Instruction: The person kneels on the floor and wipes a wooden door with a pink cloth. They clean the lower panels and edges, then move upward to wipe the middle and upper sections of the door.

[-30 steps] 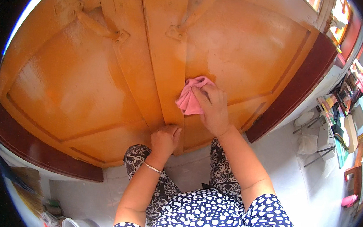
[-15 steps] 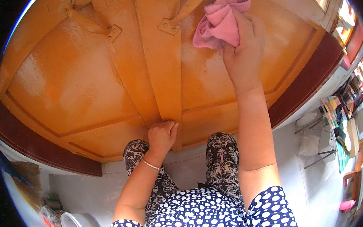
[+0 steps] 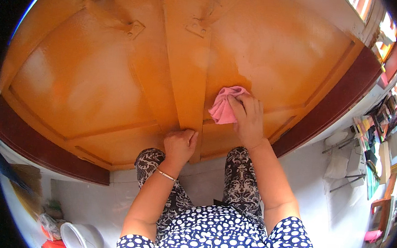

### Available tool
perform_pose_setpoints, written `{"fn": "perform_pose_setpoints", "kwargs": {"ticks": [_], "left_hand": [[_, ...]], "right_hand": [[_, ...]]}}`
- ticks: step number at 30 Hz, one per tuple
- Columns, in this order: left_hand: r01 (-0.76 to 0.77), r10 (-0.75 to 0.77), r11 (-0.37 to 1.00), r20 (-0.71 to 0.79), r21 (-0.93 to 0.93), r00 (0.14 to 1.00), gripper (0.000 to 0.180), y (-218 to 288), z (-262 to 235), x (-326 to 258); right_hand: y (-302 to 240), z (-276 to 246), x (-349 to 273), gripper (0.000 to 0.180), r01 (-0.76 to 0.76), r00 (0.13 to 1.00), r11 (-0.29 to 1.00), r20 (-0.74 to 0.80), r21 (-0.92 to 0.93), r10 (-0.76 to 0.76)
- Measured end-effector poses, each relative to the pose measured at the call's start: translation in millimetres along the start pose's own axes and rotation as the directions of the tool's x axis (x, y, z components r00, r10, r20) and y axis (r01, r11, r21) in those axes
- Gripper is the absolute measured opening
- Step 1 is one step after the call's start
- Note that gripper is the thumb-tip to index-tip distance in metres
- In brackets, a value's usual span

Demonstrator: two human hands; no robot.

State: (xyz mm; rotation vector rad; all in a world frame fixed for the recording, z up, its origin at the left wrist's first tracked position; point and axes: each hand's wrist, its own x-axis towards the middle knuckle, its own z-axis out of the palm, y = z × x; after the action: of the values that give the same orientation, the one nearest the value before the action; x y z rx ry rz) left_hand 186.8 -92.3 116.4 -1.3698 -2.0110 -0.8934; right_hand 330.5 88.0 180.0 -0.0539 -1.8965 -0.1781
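Note:
A pink cloth [image 3: 225, 105], bunched up, is in my right hand [image 3: 250, 120]. My right fingers close over it and it lies against the lower part of the right panel of an orange-brown wooden door [image 3: 91, 90]. My left hand [image 3: 179, 145] is a fist at the door's middle strip [image 3: 183, 73], low down near its bottom edge. Whatever the left fingers may hold is hidden. A bracelet [image 3: 166, 174] circles my left wrist. Two handles, a left one [image 3: 109, 16] and a right one [image 3: 204, 22], sit higher on the door and look blurred.
Dark red bands border the door on the left [image 3: 46, 153] and right [image 3: 341, 96]. Behind me at lower left stand a pale bucket [image 3: 80, 238] and a broom [image 3: 29, 182]. Cluttered furniture and a white bag [image 3: 337, 165] are at the right, on a pale tiled floor [image 3: 310, 185].
My right hand has come down the right panel toward me with the pink cloth. My left fist stays low at the door's middle strip. The view has shifted slightly.

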Motion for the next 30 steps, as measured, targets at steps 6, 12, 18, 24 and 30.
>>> {"fn": "perform_pose_setpoints", "kwargs": {"ticks": [6,12,18,24,30], "left_hand": [[-0.02,0.022,1.0,-0.067,0.018,0.997,0.02,-3,7,2],[0.003,0.0,0.999,-0.066,0.039,0.998,0.024,-3,6,0],[-0.004,0.006,0.999,-0.05,0.035,0.999,0.027,-6,10,1],[0.042,-0.042,0.998,0.016,0.037,0.999,0.023,1,2,1],[0.057,-0.058,0.998,0.051,0.034,0.997,0.021,-6,6,-2]], "right_hand": [[-1,-26,57,0.045,0.045,0.999,0.997,-0.019,-0.064,-0.046],[5,-55,143,0.055,0.057,0.973,0.998,-0.222,-0.012,-0.058],[-1,-47,169,0.05,0.076,0.912,0.996,-0.407,0.047,-0.051],[-7,-18,120,0.04,0.141,0.964,0.988,-0.219,-0.056,-0.15],[-10,11,40,0.038,0.156,0.988,0.986,0.0,-0.056,-0.157]]}}
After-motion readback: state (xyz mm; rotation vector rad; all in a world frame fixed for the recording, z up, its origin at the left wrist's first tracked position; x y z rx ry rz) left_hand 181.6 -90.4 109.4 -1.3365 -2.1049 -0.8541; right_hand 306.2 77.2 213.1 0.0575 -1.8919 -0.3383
